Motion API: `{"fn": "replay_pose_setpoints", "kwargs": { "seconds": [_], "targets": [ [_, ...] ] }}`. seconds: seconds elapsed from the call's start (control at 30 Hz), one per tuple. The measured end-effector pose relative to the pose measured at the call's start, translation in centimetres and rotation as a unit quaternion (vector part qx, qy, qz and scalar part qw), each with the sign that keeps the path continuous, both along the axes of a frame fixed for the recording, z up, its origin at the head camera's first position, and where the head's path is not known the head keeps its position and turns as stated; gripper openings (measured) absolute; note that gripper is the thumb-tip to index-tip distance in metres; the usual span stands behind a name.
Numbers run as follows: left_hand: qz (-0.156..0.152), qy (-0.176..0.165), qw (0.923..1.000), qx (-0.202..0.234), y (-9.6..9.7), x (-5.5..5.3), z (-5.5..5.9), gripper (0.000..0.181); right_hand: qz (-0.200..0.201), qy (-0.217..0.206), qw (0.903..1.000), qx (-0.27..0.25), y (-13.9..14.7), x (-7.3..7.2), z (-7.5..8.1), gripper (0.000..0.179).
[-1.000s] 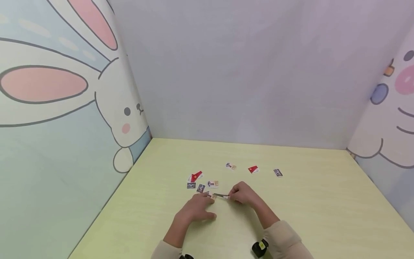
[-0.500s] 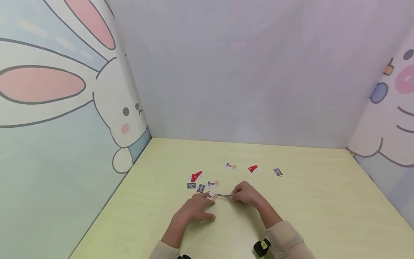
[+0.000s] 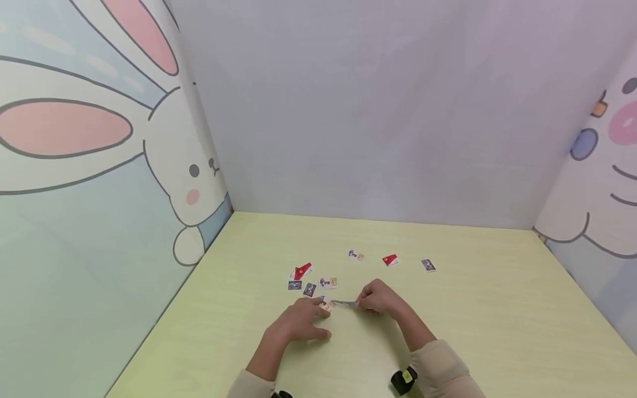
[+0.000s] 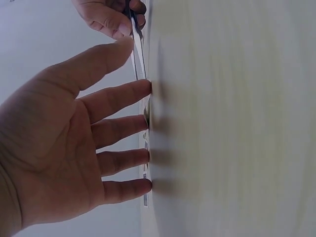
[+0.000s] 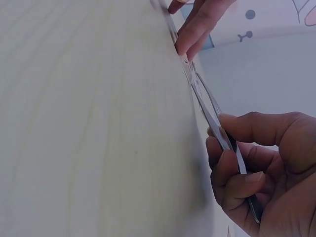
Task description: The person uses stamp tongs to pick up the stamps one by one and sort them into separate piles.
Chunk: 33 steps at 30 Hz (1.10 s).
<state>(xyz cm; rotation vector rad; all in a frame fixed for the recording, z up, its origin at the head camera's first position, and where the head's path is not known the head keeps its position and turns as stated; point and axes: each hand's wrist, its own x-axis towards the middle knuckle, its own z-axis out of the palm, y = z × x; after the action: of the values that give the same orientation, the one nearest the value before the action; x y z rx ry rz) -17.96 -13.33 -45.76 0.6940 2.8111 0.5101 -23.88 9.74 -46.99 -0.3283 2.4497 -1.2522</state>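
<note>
My right hand [image 3: 379, 297] holds a pair of metal tweezers [image 5: 212, 116] with curled fingers and thumb, low over the table. The tweezers' tips reach the edge of a small printed card [image 3: 326, 304] in the head view. My left hand [image 3: 297, 320] has its fingers spread, fingertips on the table at that card's left side and partly covering it. In the left wrist view the left hand [image 4: 74, 143] shows nearly straight fingers with the thumb held out. Whether the tips grip the card I cannot tell.
Just beyond the left hand lie a purple-and-orange card [image 3: 328, 283], two dark picture cards [image 3: 309, 289] and overlapping red-and-white cards [image 3: 301, 271]. Farther back are another purple-and-orange card [image 3: 355, 255], a red-and-white card [image 3: 390, 260] and a dark card [image 3: 428, 265]. Walls enclose the pale table [image 3: 497, 309].
My right hand and the tweezers have shifted slightly to the right. The card by my left fingertips now sits a little nearer to me. The left hand has hardly moved.
</note>
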Motion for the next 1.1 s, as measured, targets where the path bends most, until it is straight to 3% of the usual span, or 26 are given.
{"fn": "replay_pose_setpoints", "kwargs": {
  "seconds": [0.53,0.8,1.1],
  "targets": [
    [0.012,-0.012,0.9997,0.018,-0.1,0.0,0.1,0.044,0.028,0.018,0.9992,-0.022,-0.1,0.1,-0.3,0.007],
    [0.037,0.001,0.9986,0.039,-0.3,0.6,0.5,0.048,-0.002,0.012,0.999,-0.043,1.2,1.2,0.1,0.007],
    [0.043,0.019,0.9983,0.034,-0.3,0.1,0.1,0.047,-0.026,0.024,0.9974,-0.064,2.3,1.7,0.4,0.008]
  ]
}}
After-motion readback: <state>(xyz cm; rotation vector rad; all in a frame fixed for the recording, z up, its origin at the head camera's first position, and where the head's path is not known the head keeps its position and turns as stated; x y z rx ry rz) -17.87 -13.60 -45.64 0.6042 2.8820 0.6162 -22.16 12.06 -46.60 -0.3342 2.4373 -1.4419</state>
